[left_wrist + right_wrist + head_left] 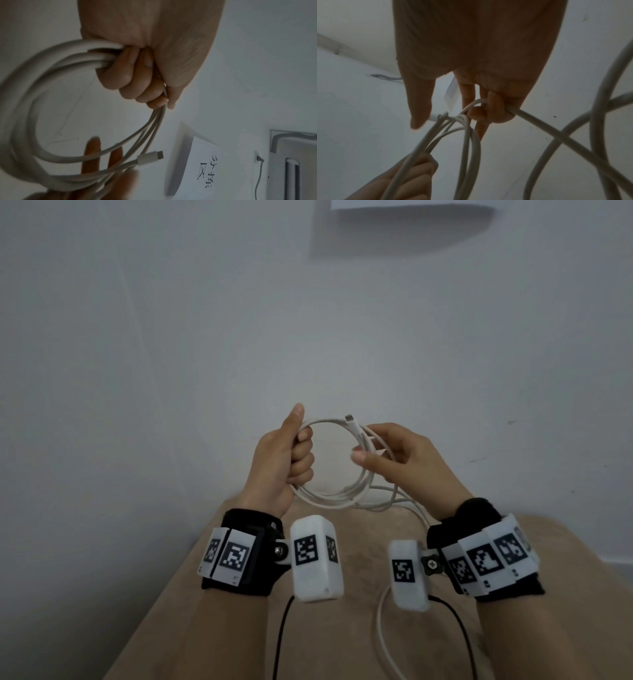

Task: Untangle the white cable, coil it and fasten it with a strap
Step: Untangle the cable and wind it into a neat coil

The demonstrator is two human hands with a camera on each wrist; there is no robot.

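Cable [342, 498] is hanging in mid-air between the two hands, above a tan lap and in front of a pale wall, already gathered into several round loops. On the left, the left hand [287, 460] is forming the grip that is holding the coil: its fingers [120, 75] are clenched round the bundled turns, thumb pointing up, so the ring is standing roughly upright and opening out to the right of that fist. The plug [350, 420] is poking out at the top of the ring, free of either hand.

Moving right, the right hand [407, 460] is working at the far side of the ring, nearer the loose length. Its thumb and two long fingers are reaching out half-straight across the loops, while the other fingers [496, 108] are curling round a single strand. That strand is trailing down and back past the right wrist toward the lap, so the uncoiled remainder is lying on the right hand's side, and I judge the next wrap should be fed from there. No strap is showing anywhere.
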